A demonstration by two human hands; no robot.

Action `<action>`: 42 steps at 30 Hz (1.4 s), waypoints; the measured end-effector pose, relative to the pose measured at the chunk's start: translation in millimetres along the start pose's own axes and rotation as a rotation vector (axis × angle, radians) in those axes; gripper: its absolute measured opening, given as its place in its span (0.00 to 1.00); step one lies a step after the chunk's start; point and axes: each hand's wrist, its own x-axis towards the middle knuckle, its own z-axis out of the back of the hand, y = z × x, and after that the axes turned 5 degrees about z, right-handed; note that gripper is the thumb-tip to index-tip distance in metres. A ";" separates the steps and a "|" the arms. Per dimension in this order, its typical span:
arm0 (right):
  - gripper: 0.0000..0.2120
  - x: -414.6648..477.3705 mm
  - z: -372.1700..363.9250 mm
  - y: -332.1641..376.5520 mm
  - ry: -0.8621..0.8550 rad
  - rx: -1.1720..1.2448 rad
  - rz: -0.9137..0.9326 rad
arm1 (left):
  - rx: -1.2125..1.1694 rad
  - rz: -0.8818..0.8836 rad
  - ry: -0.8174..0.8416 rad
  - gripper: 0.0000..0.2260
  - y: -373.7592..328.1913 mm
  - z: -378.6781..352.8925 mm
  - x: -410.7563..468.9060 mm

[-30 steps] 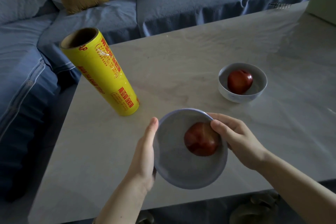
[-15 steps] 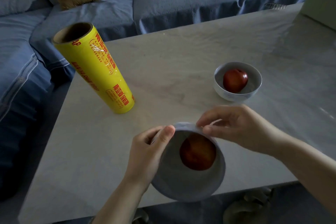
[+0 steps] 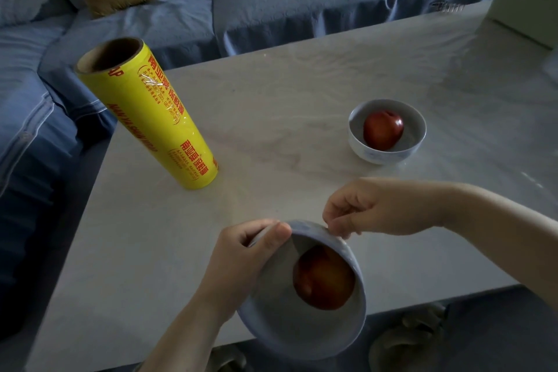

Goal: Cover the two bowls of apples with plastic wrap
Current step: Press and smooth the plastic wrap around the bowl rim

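Left grip (image 3: 241,254) clamped on near bowl (image 3: 287,326) at its left rim, thumb over the edge. The bowl is tilted toward the camera above the desk (image 3: 302,84) edge, apple (image 3: 324,278) inside. Right grip (image 3: 371,208) pinched on the same bowl's far rim; wrap or bare rim, cannot tell. Far bowl (image 3: 377,157) with second apple (image 3: 383,130) sits beyond right grip, roll (image 3: 157,121) upright beyond-left of left grip.

left grip (image 3: 241,263) curled, thumb forward; right grip (image 3: 377,208) in fingertip pinch
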 end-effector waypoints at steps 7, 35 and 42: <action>0.05 -3.8 -1.3 -6.9 -0.164 0.100 0.042 | -0.061 0.083 -0.101 0.27 2.0 -6.0 -0.9; 0.19 19.4 5.3 -1.2 0.129 0.575 -0.300 | -0.018 0.035 -0.003 0.16 -4.8 -11.0 -2.7; 0.15 22.6 -10.9 -3.3 -0.032 0.714 -0.329 | 0.073 -0.060 -0.069 0.10 -7.0 -11.9 -2.8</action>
